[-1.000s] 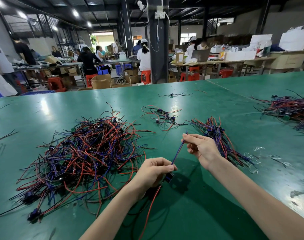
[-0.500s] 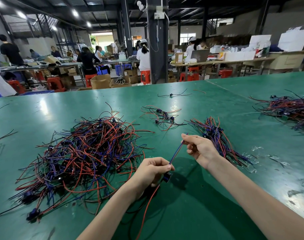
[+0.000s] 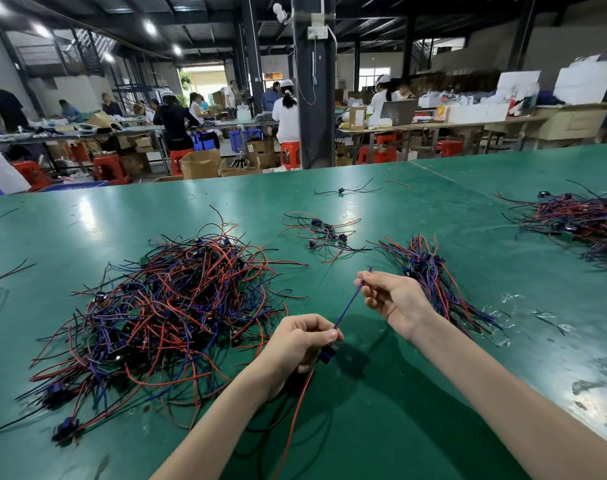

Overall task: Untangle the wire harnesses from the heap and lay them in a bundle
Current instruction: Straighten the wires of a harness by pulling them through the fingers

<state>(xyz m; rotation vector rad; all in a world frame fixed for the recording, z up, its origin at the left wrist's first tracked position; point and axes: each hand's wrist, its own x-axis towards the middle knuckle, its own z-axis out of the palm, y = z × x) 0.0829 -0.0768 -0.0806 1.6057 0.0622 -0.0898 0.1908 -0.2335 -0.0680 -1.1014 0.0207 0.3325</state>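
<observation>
Seen from the head camera, a green table [image 3: 399,420] fills the lower frame. On its left lies the heap [image 3: 170,306] of red, blue and black wire harnesses, loops crossing over one another, with dark connectors poking out at its near edge. The left hand [image 3: 300,341] hovers just right of the heap, fingers curled, thumb and forefinger pinching a blue wire [image 3: 350,301] near its lower end; a small dark connector [image 3: 328,353] sits just under that hand, and a red wire [image 3: 297,407] trails from it toward the near table edge. The right hand [image 3: 394,299] is raised further off to the right, palm toward the camera, its fingertips pinching the upper end of the same blue wire, which runs straight between the two hands, above the table.

Just behind the right hand lies the bundle [image 3: 430,271], harnesses laid roughly parallel, connectors gathered toward the far end, wires running to the near right; the wrist hides part of it. Further back, between heap and bundle, sits a small cluster [image 3: 324,233] of a few harnesses; beyond it a single harness [image 3: 342,191] lies alone; a second large pile [image 3: 586,216] rests at the far right; scraps of clear plastic [image 3: 509,299] lie near the bundle's right side.

Behind the table rises a dark pillar [image 3: 312,98]; people sit at work benches, with red stools [image 3: 290,152] and cardboard boxes [image 3: 200,164] on the floor.
</observation>
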